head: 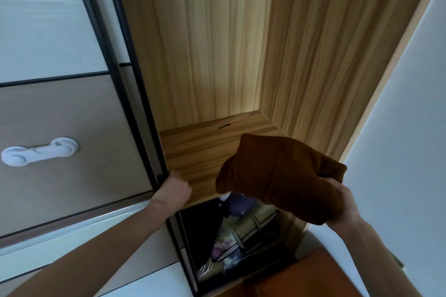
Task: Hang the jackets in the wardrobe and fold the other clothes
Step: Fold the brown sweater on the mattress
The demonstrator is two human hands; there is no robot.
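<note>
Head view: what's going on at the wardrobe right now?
The person stands at the open wardrobe. The right hand holds a folded brown garment above the wooden shelf; it isn't set down yet. The left hand grips the sliding door's edge. Other clothes sit in the compartment below.

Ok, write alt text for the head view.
The right hand holds a folded brown garment over a wooden wardrobe shelf, while the left hand grips the sliding door's edge. Clothes lie in the compartment below.
</note>
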